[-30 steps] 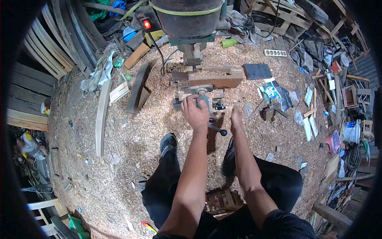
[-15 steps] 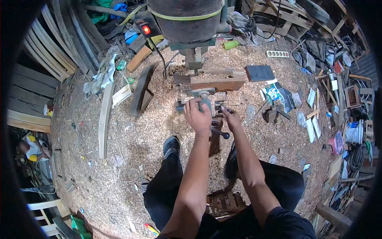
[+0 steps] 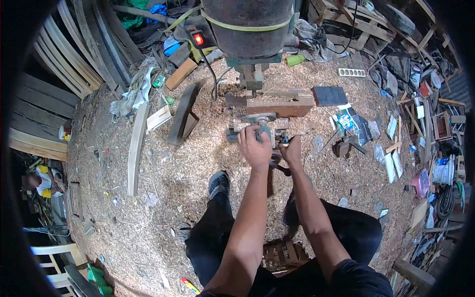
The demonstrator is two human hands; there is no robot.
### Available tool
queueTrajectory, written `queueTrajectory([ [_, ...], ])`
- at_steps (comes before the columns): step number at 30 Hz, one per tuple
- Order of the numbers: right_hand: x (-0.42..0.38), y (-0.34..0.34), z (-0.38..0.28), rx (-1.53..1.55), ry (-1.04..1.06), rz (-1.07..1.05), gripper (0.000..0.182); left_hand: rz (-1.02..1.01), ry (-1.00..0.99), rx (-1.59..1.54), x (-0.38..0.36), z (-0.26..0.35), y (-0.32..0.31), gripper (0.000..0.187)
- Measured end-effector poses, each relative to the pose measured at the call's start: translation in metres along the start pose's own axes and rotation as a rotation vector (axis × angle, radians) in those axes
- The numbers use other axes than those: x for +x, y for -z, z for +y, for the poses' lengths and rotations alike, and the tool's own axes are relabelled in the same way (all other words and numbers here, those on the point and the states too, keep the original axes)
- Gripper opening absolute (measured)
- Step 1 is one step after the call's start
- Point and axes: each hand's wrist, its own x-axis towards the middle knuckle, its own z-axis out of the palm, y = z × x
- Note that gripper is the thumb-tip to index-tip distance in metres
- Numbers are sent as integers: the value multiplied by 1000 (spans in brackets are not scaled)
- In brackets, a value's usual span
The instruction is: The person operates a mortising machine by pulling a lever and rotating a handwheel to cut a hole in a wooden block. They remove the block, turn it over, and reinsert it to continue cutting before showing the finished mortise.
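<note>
In the head view a mortising or drilling machine (image 3: 247,29) with a large dark motor drum stands ahead of me. Its metal bit (image 3: 254,92) points down just behind a reddish-brown wood block (image 3: 280,108), which sits against the jaw of a greenish-grey clamp (image 3: 263,132). My left hand (image 3: 255,148) is closed over the clamp's body, its fingers curled on top. To the right, my right hand (image 3: 292,150) is closed at a small dark crank handle (image 3: 284,140), partly hidden by the fingers. Below the hands, a dark lever (image 3: 281,171) sticks out.
Wood shavings cover the floor. A curved dark timber (image 3: 184,115) and a long pale board (image 3: 138,151) lie left. A black block (image 3: 330,96), a power strip (image 3: 351,73) and scraps lie right. A lit red switch (image 3: 198,38) hangs by the motor. Another person (image 3: 44,180) sits far left.
The whole view has shifted slightly right. My right hand has turned at the crank handle, and the lever's black ball end no longer shows clearly. My left hand stays on the clamp.
</note>
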Motion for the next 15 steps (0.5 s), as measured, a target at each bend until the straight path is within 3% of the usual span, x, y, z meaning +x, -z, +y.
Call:
queueTrajectory([
  [1,4,9,-7,118,24,-21,61,2,5,2,2,1,1,21],
  [2,8,28,-8,113,-212,-175,61,2,14,2,2,2,1,21],
  [3,11,47,-22,508,-545,-311,47,-2,27,4,0,4,3,21],
  [5,13,59,-21,848,-736,-405,43,-13,22,8,-1,3,2,20],
  [7,9,48,-26,938,-742,-509,33,-12,11,6,0,3,2,20],
  [8,9,42,-28,974,-744,-411,37,-6,9,1,0,3,1,20],
  [11,-2,33,-55,-88,-289,-120,49,-10,18,7,3,2,1,20],
  [12,-9,20,-43,-122,-230,-72,65,-21,25,12,0,3,2,20],
  [15,0,15,-20,138,-180,-128,68,-1,7,-6,1,3,1,20],
])
